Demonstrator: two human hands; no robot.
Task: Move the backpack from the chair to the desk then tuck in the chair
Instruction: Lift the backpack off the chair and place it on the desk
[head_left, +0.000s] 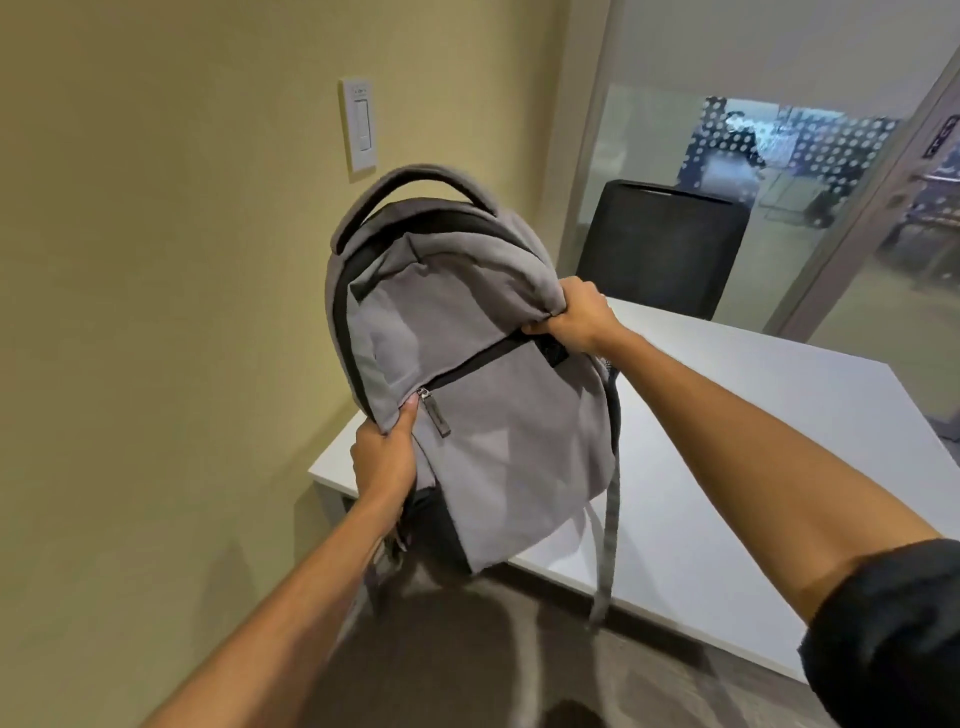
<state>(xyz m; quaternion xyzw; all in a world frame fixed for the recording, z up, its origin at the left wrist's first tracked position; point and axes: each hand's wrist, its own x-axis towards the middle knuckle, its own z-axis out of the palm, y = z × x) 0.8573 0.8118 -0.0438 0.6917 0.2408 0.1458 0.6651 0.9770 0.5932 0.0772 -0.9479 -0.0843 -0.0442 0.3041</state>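
- Grey fabric backpack upright over the white rectangular desk;
- left hand clenches its lower side;
- right hand grips its upper fabric.

Yellow wall, glass partition

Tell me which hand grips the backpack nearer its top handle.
The right hand: it pinches the backpack high, near the top handle; the left hand grips lower.

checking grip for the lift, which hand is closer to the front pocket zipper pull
Left. The left hand pinches the backpack fabric right beside the zipper pull; the right hand grips the far end of that zipper line.
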